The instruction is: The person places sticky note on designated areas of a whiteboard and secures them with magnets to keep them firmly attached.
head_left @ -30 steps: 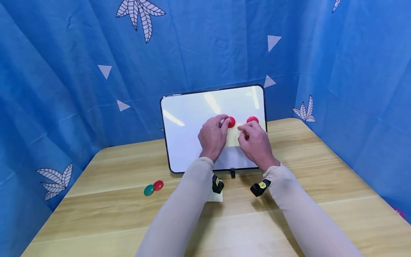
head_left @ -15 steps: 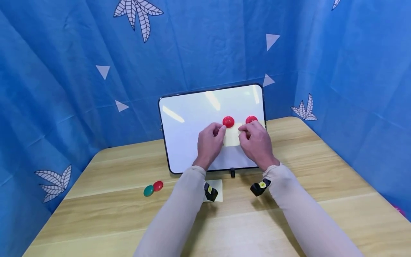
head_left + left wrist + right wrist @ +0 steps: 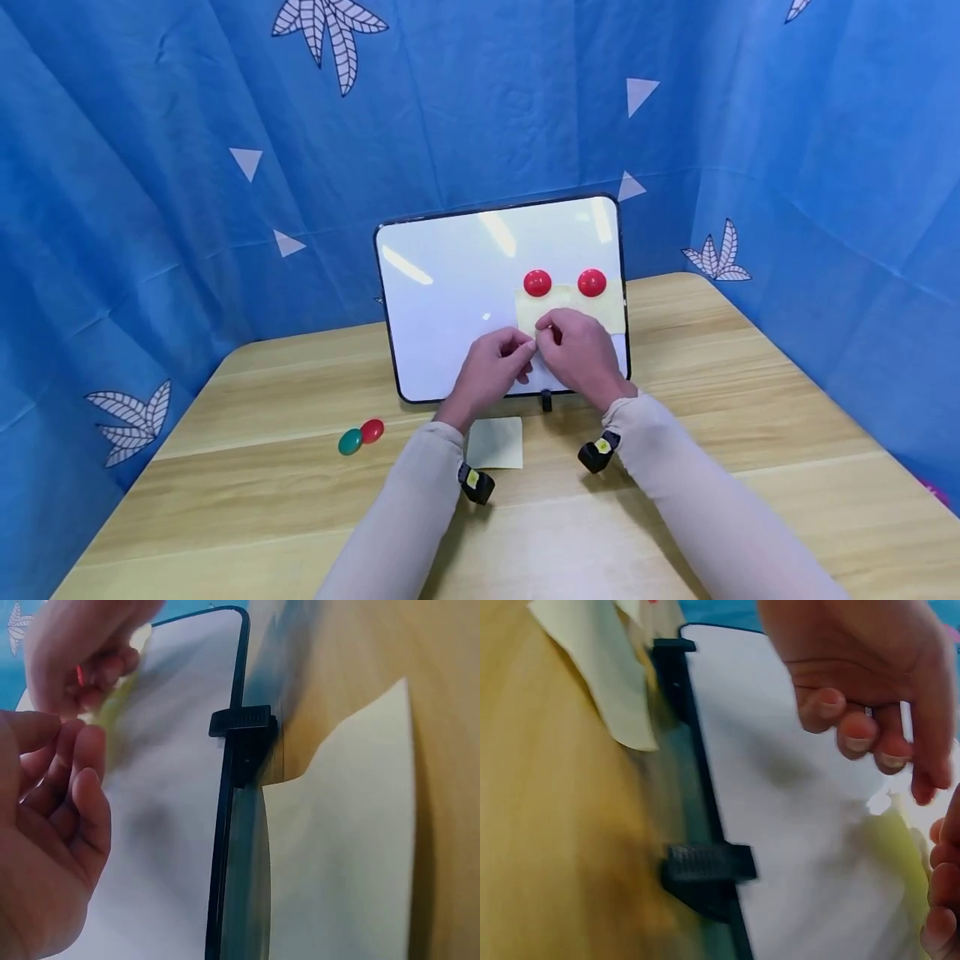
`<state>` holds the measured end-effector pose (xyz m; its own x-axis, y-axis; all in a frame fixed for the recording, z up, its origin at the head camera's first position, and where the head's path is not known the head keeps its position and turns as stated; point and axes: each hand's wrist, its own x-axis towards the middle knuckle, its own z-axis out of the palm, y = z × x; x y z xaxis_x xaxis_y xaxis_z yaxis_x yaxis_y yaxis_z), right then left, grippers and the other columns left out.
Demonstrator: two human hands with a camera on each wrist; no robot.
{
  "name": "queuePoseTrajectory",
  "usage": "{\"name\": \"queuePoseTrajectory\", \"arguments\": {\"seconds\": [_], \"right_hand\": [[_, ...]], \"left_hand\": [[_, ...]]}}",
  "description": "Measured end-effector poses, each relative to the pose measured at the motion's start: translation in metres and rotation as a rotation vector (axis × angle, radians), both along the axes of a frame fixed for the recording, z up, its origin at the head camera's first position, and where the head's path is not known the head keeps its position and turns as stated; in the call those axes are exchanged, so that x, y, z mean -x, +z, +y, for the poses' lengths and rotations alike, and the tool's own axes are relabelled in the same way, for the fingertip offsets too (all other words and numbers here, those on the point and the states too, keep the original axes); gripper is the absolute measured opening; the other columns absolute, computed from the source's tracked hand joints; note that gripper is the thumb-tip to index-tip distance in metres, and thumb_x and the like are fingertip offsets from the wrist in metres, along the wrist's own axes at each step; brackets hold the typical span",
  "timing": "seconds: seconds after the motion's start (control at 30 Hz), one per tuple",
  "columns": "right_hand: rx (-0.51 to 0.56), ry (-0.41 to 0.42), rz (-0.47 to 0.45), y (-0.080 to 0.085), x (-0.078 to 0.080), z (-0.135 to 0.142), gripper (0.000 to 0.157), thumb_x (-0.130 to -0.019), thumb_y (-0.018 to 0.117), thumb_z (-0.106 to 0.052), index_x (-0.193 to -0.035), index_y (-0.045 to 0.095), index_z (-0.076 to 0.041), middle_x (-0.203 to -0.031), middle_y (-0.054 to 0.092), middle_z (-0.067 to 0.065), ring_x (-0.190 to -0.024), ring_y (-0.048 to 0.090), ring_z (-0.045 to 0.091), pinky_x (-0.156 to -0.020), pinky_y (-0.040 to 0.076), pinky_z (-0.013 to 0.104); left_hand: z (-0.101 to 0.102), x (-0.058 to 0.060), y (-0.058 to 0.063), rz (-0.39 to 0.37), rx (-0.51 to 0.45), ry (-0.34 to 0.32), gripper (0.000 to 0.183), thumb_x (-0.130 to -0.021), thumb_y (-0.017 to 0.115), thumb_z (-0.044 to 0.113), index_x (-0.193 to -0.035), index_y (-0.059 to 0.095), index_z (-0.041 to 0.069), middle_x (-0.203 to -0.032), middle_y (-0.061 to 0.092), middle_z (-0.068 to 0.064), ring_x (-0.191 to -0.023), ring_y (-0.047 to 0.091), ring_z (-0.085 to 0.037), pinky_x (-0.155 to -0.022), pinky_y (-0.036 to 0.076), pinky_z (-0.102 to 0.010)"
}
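Note:
A pale yellow sheet of paper (image 3: 604, 310) lies against a white board (image 3: 442, 325). Two round red magnets, a left one (image 3: 537, 283) and a right one (image 3: 592, 282), sit along its top; whether it is one sheet or two side by side, I cannot tell. My left hand (image 3: 491, 367) and right hand (image 3: 577, 350) meet at the sheet's lower left edge, fingertips nearly touching. In the left wrist view, my left hand (image 3: 49, 817) has curled fingers with thumb and forefinger together. My right hand (image 3: 877, 697) also has curled fingers. Anything pinched at the fingertips is hidden.
A loose yellow paper note (image 3: 495, 442) rests on the wooden table (image 3: 247, 517) below the board. To its left lie a green magnet (image 3: 349, 442) and a red magnet (image 3: 372, 431). A black clip (image 3: 546, 401) supports the board's lower edge. Blue curtain (image 3: 480, 100) hangs behind.
My left hand has let go of the left red magnet and moved down. My right hand has moved down and left from near the right magnet, bringing both hands together at the paper's lower edge.

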<state>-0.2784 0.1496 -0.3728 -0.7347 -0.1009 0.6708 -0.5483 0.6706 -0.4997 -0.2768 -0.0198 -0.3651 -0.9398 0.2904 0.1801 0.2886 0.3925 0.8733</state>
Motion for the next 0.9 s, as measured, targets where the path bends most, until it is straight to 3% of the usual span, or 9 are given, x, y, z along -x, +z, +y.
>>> {"name": "queuePoseTrajectory", "arguments": {"seconds": [0.33, 0.5, 0.63, 0.9], "right_hand": [[-0.048, 0.093, -0.073, -0.019, -0.006, -0.019, 0.010, -0.091, 0.065, -0.010, -0.094, 0.074, -0.009, -0.086, 0.070, 0.001, -0.071, 0.060, 0.014, -0.069, 0.053, 0.029], [0.047, 0.220, -0.249, -0.017, -0.010, -0.028, 0.014, -0.093, 0.061, -0.008, -0.093, 0.074, -0.011, -0.081, 0.067, -0.003, -0.066, 0.056, 0.015, -0.060, 0.050, 0.030], [0.061, 0.286, -0.352, -0.015, -0.014, -0.034, 0.015, -0.093, 0.060, -0.008, -0.093, 0.075, -0.013, -0.080, 0.065, -0.005, -0.066, 0.055, 0.015, -0.058, 0.048, 0.029], [-0.035, 0.328, -0.377, -0.017, -0.018, -0.039, 0.016, -0.091, 0.062, -0.005, -0.094, 0.075, -0.013, -0.074, 0.060, -0.005, -0.068, 0.052, 0.014, -0.059, 0.044, 0.027]], "left_hand": [[-0.028, -0.017, -0.008, -0.047, 0.010, -0.069, 0.027, -0.101, 0.062, 0.029, -0.101, 0.069, 0.003, -0.081, 0.066, -0.008, -0.073, 0.065, -0.024, -0.073, 0.057, -0.043], [-0.042, -0.029, -0.008, -0.071, 0.032, -0.093, 0.029, -0.101, 0.062, 0.031, -0.103, 0.069, 0.003, -0.082, 0.067, -0.008, -0.075, 0.066, -0.024, -0.074, 0.055, -0.043], [-0.051, -0.035, -0.011, -0.078, 0.042, -0.086, 0.026, -0.100, 0.062, 0.033, -0.102, 0.070, 0.008, -0.083, 0.067, -0.007, -0.075, 0.066, -0.024, -0.070, 0.053, -0.037], [-0.067, -0.039, -0.016, -0.055, -0.005, -0.042, 0.030, -0.100, 0.063, 0.036, -0.105, 0.070, 0.007, -0.083, 0.065, -0.009, -0.076, 0.066, -0.025, -0.070, 0.054, -0.039]]}}
